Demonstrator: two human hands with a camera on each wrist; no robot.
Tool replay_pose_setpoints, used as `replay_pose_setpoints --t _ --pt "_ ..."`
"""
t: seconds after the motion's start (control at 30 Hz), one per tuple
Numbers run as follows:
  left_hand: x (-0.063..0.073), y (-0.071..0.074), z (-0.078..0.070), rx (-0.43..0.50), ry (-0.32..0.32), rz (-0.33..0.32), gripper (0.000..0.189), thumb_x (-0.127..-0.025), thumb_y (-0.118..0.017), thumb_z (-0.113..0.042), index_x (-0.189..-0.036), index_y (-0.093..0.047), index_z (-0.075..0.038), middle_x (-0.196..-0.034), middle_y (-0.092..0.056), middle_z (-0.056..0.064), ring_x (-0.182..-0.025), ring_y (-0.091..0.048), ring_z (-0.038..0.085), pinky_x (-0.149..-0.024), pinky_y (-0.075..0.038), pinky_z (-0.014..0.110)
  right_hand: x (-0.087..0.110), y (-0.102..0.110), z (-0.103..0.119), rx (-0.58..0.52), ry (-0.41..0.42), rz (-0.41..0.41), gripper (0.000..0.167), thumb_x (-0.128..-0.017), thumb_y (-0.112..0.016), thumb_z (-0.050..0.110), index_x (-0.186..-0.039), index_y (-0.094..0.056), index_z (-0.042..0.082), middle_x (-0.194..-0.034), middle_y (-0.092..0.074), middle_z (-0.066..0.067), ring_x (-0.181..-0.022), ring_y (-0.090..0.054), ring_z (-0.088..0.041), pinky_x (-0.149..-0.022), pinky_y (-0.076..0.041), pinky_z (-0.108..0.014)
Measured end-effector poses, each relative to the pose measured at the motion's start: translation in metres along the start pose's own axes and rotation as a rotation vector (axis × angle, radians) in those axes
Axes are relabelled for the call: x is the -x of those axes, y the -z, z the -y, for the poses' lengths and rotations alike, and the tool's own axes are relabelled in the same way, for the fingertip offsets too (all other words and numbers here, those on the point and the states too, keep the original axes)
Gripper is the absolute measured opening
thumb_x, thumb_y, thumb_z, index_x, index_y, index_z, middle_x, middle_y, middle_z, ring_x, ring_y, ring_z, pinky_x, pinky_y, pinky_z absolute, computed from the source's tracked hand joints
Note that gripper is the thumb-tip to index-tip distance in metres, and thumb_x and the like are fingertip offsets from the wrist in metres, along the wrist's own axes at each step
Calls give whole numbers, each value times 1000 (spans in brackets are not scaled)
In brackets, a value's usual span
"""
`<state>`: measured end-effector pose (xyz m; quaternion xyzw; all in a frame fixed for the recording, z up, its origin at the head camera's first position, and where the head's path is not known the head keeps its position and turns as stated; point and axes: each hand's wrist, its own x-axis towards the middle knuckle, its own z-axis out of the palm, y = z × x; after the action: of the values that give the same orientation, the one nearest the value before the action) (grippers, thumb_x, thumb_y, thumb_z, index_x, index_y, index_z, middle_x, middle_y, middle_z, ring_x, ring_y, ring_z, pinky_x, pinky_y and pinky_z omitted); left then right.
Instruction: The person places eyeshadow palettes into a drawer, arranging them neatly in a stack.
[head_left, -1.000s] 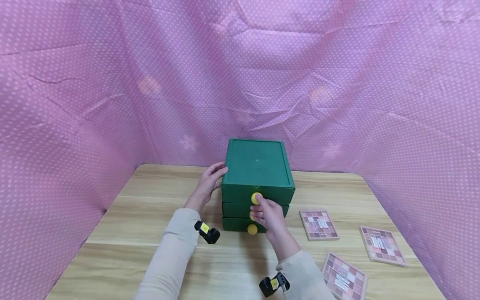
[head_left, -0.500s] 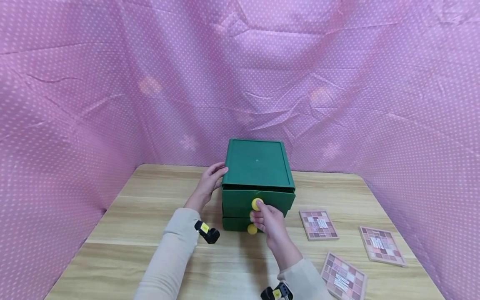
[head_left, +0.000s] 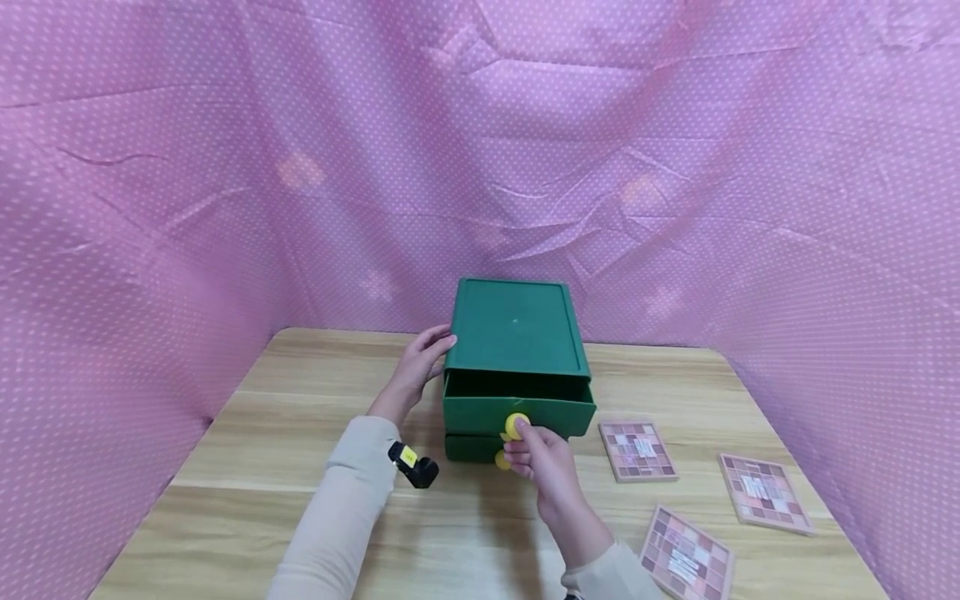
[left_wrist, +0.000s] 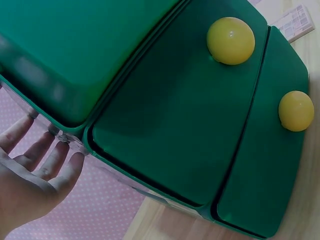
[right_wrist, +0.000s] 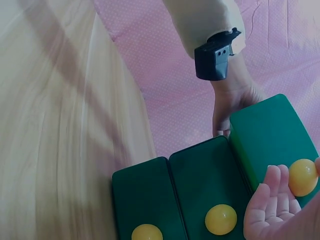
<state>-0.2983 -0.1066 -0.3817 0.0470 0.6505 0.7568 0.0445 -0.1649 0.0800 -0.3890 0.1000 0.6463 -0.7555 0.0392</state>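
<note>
A green three-drawer box (head_left: 517,325) with round yellow knobs stands mid-table. Its top drawer (head_left: 474,415) is pulled partly out, leaving a dark gap under the lid; no contents can be made out. My right hand (head_left: 553,473) pinches the top drawer's yellow knob (head_left: 513,425) between thumb and finger, the other fingers held below it. Against the box's left side rests my left hand (head_left: 412,375), its fingers fairly straight in the left wrist view. The middle knob (left_wrist: 231,41) and bottom knob (left_wrist: 296,111) belong to drawers that are closed.
Several things lie to the right on the wooden table (head_left: 247,467): three flat pinkish square cases, a near one (head_left: 686,554), one beside the box (head_left: 637,450) and a far right one (head_left: 765,492). Pink dotted cloth (head_left: 480,167) hangs behind and around.
The top drawer has slid out toward me from fully closed, and my right hand has come nearer with its knob. My left hand has stayed on the box's side.
</note>
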Motion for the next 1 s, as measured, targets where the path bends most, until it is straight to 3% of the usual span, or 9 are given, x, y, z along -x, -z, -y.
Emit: replay_pose_setpoints --t 0.37,0.8,1.0 --pt "-1 1 0 -17 9 3 49 -81 -59 -29 -123 -44 -9 -119 -41 9 -111 -40 23 -88 -35 40 15 4 -5 -29 -17 31 47 -83 -54 37 -101 -48 -7 -77 -58 -8 -68 -57 -16 -68 -47 -28" --pt "0 0 1 -6 -18 8 47 -82 -58 -28 -122 -44 -8 -119 -41 11 -110 -40 24 -88 -34 42 36 4 -8 -78 -61 -1 44 -81 -56 37 -95 -50 -4 -74 -57 -6 -65 -56 -15 -66 -46 -26" --pt "0 1 1 -17 -24 13 47 -82 -57 -28 -123 -43 -8 -119 -41 10 -109 -41 24 -87 -36 40 42 5 -9 -63 -94 -4 51 -80 -56 40 -100 -48 -5 -77 -57 -7 -68 -56 -15 -68 -46 -27"
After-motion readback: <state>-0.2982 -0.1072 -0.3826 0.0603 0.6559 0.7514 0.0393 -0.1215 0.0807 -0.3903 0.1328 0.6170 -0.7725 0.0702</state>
